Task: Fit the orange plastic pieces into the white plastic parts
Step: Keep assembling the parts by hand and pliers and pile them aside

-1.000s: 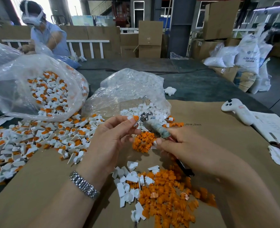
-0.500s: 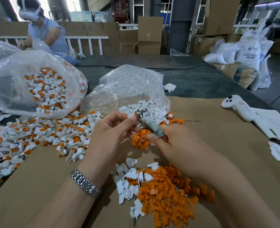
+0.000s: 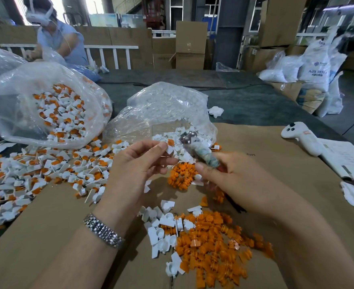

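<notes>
White part [image 3: 169, 148] with orange piece [image 3: 171, 142] seated, pinched aloft.

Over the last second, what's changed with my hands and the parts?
The tool in the right hand has drawn slightly away from the white part that the left hand pinches. Both grips held; the piles and bags stayed put.

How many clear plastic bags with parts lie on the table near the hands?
2. One clear bag lies at the left, holding white-and-orange parts. The other clear bag lies in the middle, behind both hands, holding white parts. Further bags may be out of view.
</notes>
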A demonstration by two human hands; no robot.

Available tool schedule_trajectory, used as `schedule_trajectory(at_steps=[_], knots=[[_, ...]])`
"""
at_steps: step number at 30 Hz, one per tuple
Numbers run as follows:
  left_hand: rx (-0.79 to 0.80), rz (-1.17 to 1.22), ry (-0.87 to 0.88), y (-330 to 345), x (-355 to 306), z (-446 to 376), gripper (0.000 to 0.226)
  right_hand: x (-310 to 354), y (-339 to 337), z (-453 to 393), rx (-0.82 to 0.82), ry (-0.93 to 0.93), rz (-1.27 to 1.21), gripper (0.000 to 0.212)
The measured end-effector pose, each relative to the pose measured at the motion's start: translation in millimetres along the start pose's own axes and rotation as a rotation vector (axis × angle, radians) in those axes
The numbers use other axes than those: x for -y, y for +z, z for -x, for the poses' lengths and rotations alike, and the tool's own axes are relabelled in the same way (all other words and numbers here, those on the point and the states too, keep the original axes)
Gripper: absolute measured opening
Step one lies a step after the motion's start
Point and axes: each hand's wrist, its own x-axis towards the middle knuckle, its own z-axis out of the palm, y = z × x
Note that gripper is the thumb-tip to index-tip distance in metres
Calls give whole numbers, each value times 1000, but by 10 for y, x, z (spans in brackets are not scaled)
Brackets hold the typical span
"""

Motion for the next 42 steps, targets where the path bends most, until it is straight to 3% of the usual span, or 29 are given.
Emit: schedule_trajectory(at_steps=[5, 10, 17, 19, 22, 28, 34, 39, 42], knots=[[-47, -138, 22, -2, -2, -8, 7, -184, -54, -59, -196, 115, 269, 41], [-72, -271, 71, -3, 7, 13, 6, -404, 9, -183, -198, 297, 520, 47], [-468, -1005, 279, -279, -49, -82, 5, -483, 98, -217, -166, 348, 611, 61], [-516, -1152, 299, -333, -58, -114, 4, -485, 114, -227, -156, 364, 625, 68], [-448, -1232, 328, -314, -26, -129, 16, -457, 113, -238, -176, 311, 547, 66], [-203, -1133, 357, -219, 38, -101, 11, -326, 173, -273, -197, -16, 548, 18], [28, -1170, 421, -123, 136, -71, 10, -255, 350, -331, -132, -64, 633, 30], [172, -1233, 394, -122, 189, -96, 11, -290, 248, -271, -204, -27, 564, 14], [275, -1283, 414, -71, 242, -77, 17, -317, 126, -199, -152, 42, 517, 10]])
